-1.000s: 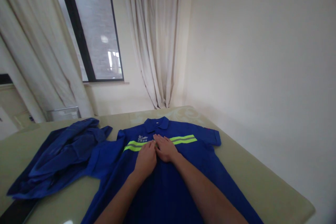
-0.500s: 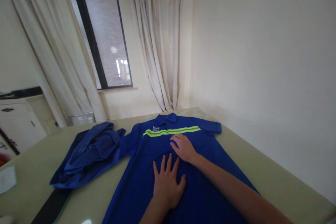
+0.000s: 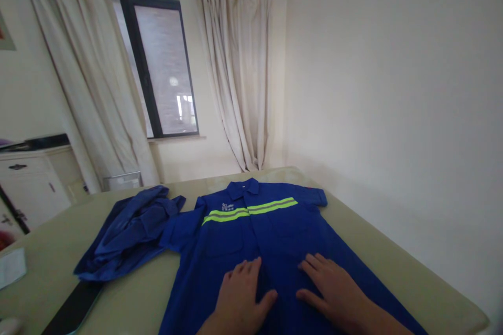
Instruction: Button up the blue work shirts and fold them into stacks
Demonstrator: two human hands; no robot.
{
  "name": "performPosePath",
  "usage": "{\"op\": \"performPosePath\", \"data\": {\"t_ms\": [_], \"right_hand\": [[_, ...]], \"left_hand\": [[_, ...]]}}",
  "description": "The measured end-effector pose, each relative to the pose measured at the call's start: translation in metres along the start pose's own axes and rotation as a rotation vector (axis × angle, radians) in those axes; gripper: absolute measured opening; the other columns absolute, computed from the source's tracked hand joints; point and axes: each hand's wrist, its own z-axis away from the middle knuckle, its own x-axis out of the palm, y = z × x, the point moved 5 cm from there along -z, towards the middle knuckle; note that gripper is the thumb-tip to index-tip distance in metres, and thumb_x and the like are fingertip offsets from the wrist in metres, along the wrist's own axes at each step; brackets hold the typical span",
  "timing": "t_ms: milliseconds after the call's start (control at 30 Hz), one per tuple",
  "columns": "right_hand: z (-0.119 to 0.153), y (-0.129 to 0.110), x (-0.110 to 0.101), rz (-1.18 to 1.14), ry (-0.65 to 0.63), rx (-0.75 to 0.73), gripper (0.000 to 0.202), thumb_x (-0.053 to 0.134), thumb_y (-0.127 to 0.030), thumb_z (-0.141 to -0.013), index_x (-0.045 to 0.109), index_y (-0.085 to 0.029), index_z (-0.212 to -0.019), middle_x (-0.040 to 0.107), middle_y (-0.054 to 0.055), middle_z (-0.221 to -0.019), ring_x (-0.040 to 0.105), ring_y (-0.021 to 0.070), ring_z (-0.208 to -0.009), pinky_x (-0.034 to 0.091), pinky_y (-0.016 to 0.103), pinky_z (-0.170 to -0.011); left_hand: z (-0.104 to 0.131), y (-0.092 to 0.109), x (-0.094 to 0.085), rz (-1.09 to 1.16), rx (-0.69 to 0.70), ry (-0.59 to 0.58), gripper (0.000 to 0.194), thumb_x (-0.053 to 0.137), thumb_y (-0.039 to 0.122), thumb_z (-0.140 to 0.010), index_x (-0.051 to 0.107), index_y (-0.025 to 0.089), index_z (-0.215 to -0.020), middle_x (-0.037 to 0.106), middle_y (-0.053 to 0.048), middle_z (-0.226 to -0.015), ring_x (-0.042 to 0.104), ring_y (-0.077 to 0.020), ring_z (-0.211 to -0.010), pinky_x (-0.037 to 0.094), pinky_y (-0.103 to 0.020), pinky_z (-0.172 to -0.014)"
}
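Observation:
A blue short-sleeved work shirt (image 3: 231,241) lies spread face up, its collar at the far end. A yellow-green reflective stripe (image 3: 271,207) with a grey band crosses its chest, and white printing sits above the stripe on the left. My left hand (image 3: 240,293) is over the lower front of the shirt, fingers stretched forward and thumb apart. To its right, my right hand (image 3: 334,288) is over the shirt with fingers extended and thumb spread. Neither hand grips anything; whether the palms press on the cloth is hidden.
A crumpled blue garment (image 3: 133,235) lies left of the shirt on the pale green table (image 3: 393,241), touching its sleeve. A dark flat object (image 3: 74,306) and a whitish sheet (image 3: 11,267) are at the left. A wall (image 3: 393,89) borders the table's right side.
My right hand has drawn back from below the stripe towards me and to the right. My left hand has also come nearer. The shirt's upper part has shifted slightly left and nearer.

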Motion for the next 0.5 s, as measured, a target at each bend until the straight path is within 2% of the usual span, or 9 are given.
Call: {"op": "performPosePath", "data": {"t_ms": [33,100,167,200,233,300,367,433,500], "right_hand": [[-0.007,0.001,-0.007,0.021,0.025,0.004,0.062,0.046,-0.071,-0.095,0.069,-0.025,-0.129,0.068,0.014,-0.131,0.063,0.0378,-0.119,0.049,0.055,-0.103],[-0.023,0.010,-0.017,0.055,0.101,0.007,0.060,0.043,-0.068,-0.097,0.067,-0.024,-0.131,0.066,0.015,-0.135,0.062,0.0361,-0.122,0.048,0.054,-0.105],[-0.039,0.026,-0.018,0.077,0.166,0.038,0.065,0.044,-0.068,-0.098,0.055,-0.025,-0.146,0.051,0.013,-0.153,0.050,0.0353,-0.137,0.040,0.054,-0.114],[-0.045,0.035,-0.015,0.076,0.174,0.070,0.069,0.043,-0.069,-0.097,0.048,-0.026,-0.151,0.043,0.012,-0.159,0.043,0.0343,-0.143,0.036,0.054,-0.117],[-0.050,0.044,-0.010,0.066,0.164,0.110,0.071,0.041,-0.069,-0.098,0.044,-0.027,-0.154,0.038,0.011,-0.162,0.039,0.0331,-0.147,0.033,0.054,-0.119],[-0.055,0.058,0.003,0.034,0.126,0.179,0.071,0.037,-0.071,-0.098,0.044,-0.027,-0.154,0.038,0.010,-0.162,0.037,0.0314,-0.148,0.030,0.053,-0.121],[-0.056,0.064,0.013,0.004,0.107,0.206,0.071,0.035,-0.072,-0.098,0.046,-0.027,-0.153,0.039,0.009,-0.161,0.038,0.0306,-0.148,0.029,0.052,-0.122],[-0.055,0.065,0.017,-0.016,0.114,0.207,0.071,0.036,-0.071,-0.098,0.046,-0.027,-0.153,0.039,0.008,-0.161,0.037,0.0304,-0.148,0.027,0.052,-0.123],[-0.054,0.064,0.016,-0.035,0.115,0.205,0.070,0.038,-0.070,-0.098,0.047,-0.028,-0.153,0.038,0.007,-0.161,0.036,0.0302,-0.149,0.026,0.052,-0.123]], "left_hand": [[-0.003,-0.014,-0.020,0.073,-0.038,0.055,0.065,0.049,0.059,-0.090,0.053,0.026,-0.145,0.065,-0.011,-0.139,0.061,-0.0308,-0.126,0.047,-0.046,-0.106],[-0.010,-0.053,-0.065,0.092,-0.123,0.273,0.052,0.039,0.050,-0.094,0.064,0.018,-0.127,0.071,-0.013,-0.123,0.069,-0.0266,-0.108,0.052,-0.039,-0.096],[-0.008,-0.106,-0.106,-0.073,-0.314,0.612,0.054,0.038,0.043,-0.092,0.060,0.007,-0.126,0.067,-0.022,-0.125,0.061,-0.0334,-0.120,0.045,-0.046,-0.105],[-0.005,-0.133,-0.119,-0.132,-0.440,0.722,0.059,0.038,0.044,-0.091,0.055,0.003,-0.131,0.063,-0.026,-0.128,0.056,-0.0378,-0.126,0.043,-0.051,-0.106],[-0.001,-0.161,-0.125,-0.139,-0.573,0.763,0.066,0.040,0.047,-0.091,0.050,0.000,-0.135,0.062,-0.030,-0.129,0.055,-0.0413,-0.127,0.043,-0.055,-0.104],[0.004,-0.208,-0.125,-0.039,-0.754,0.713,0.077,0.048,0.055,-0.084,0.050,-0.004,-0.133,0.062,-0.035,-0.125,0.057,-0.0471,-0.124,0.044,-0.060,-0.100],[0.004,-0.236,-0.121,0.162,-0.778,0.636,0.075,0.061,0.056,-0.072,0.060,-0.001,-0.120,0.069,-0.033,-0.114,0.063,-0.0497,-0.115,0.049,-0.061,-0.094],[-0.004,-0.244,-0.122,0.338,-0.710,0.588,0.060,0.067,0.050,-0.064,0.067,0.005,-0.104,0.074,-0.026,-0.098,0.070,-0.0462,-0.100,0.055,-0.055,-0.085],[-0.016,-0.236,-0.127,0.429,-0.623,0.571,0.053,0.064,0.049,-0.067,0.068,0.008,-0.101,0.077,-0.018,-0.091,0.074,-0.0381,-0.088,0.059,-0.047,-0.077]]}}
